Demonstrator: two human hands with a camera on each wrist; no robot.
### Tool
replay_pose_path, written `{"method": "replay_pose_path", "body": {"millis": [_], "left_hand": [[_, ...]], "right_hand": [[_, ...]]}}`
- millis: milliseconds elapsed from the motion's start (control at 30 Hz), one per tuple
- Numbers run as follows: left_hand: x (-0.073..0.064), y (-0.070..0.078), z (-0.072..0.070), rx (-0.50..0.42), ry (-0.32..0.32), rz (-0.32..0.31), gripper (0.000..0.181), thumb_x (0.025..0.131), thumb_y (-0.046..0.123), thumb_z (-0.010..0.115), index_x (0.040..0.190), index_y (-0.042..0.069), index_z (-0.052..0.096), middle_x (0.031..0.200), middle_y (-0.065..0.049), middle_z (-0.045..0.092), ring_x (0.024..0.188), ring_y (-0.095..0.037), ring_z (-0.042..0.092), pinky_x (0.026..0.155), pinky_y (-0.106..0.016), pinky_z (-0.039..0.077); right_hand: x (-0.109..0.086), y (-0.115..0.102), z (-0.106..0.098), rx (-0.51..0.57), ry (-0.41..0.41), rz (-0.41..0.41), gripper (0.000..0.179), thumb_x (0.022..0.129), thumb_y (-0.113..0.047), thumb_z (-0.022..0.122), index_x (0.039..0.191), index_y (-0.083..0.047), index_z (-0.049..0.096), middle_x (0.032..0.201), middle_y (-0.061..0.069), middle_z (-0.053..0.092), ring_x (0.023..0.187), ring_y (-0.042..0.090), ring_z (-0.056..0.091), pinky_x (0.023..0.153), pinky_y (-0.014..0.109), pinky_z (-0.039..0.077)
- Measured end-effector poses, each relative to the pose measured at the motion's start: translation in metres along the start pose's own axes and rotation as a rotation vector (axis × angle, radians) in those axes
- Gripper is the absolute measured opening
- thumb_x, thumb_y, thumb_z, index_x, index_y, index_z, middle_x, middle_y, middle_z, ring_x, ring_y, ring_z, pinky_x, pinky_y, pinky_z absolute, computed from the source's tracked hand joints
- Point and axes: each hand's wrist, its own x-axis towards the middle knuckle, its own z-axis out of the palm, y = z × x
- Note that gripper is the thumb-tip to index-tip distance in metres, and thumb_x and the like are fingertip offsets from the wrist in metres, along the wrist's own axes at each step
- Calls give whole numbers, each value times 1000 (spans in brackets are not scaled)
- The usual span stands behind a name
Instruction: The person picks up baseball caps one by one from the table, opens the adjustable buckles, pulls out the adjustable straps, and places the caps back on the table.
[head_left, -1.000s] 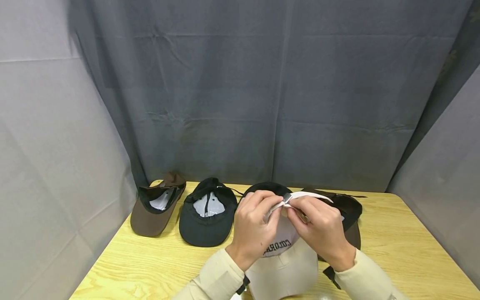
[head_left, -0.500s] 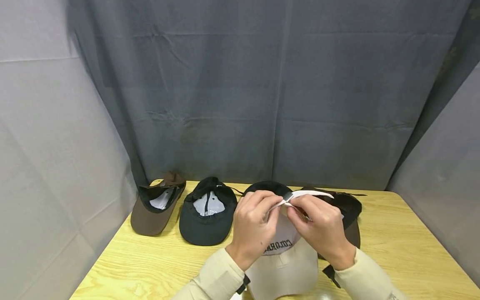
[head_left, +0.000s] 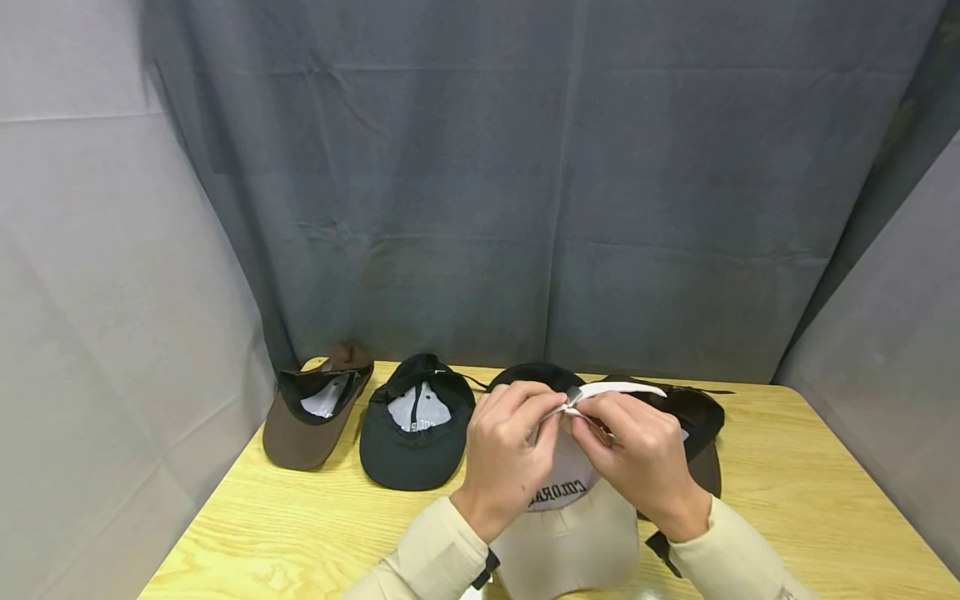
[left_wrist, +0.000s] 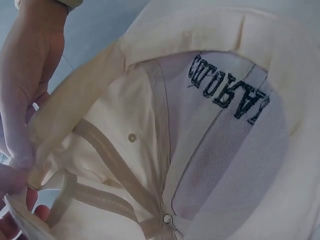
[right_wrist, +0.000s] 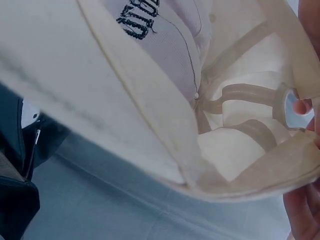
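A cream baseball cap (head_left: 570, 550) hangs between both hands, its inside facing me and its brim downward. Dark lettering shows reversed on the lining (left_wrist: 220, 90) in the left wrist view. At the cap's back, a small metal buckle (head_left: 573, 395) sits between the fingertips of the two hands. My left hand (head_left: 506, 454) pinches the strap just left of it. On the other side, my right hand (head_left: 641, 454) pinches the strap close by the buckle, and the white loose strap end (head_left: 622, 387) sticks out above its fingers. Some fingertips are hidden behind the band.
A brown cap (head_left: 303, 437) and a black cap (head_left: 412, 458) lie at the left on the wooden table (head_left: 285, 542). Behind the hands are another black cap (head_left: 532, 375) and a dark brown cap (head_left: 697, 417). A grey curtain (head_left: 420, 208) closes off the back.
Both hands stay at the buckle, nearly still. The right fingers and the loose strap end shift very slightly, and the cap's brim edges a little to the right.
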Motion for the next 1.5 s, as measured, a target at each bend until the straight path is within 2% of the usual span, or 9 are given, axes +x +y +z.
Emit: {"method": "replay_pose_path", "body": {"millis": [267,500,767,1033,1267,1500], "left_hand": [[-1,-1,-2,-6,5,-16,9,81,7,76,83,15,76,83,6,71,76,-10,65,67,-22,46],[-1,0,0,-8,-13,-31,12,81,6,74,88,16,74,87,6,71,78,-11,65,69,-23,47],[1,2,0,-6,-19,-21,13,82,5,72,89,16,75,88,6,71,81,-11,66,70,-23,47],[1,2,-1,-9,-13,-18,12,81,5,73,86,16,76,86,6,72,79,-9,68,68,-21,45],[-1,1,-2,-15,-8,-23,13,79,3,74,85,15,75,86,6,71,79,-9,67,68,-21,45],[0,0,-2,-7,-11,-21,12,82,5,72,88,15,73,87,5,71,81,-9,68,69,-23,45]], "right_hand": [[2,-1,0,-14,18,20,34,99,-27,51,76,-8,68,68,-3,65,55,5,51,52,21,44],[2,-1,1,-6,12,24,34,100,-27,51,76,-9,67,67,-5,63,53,4,47,51,19,41],[2,-2,-1,9,17,7,35,100,-27,53,76,-7,68,69,-3,65,55,5,50,52,20,43],[3,-2,-2,8,11,12,31,98,-25,54,77,-8,68,71,-2,67,56,6,52,53,21,44],[4,-1,-5,-1,36,50,28,95,-21,53,75,-8,67,67,-3,63,54,5,50,52,19,43],[5,-1,-5,22,33,30,21,91,-16,55,75,-8,67,66,-4,61,55,5,49,53,18,42]]}}
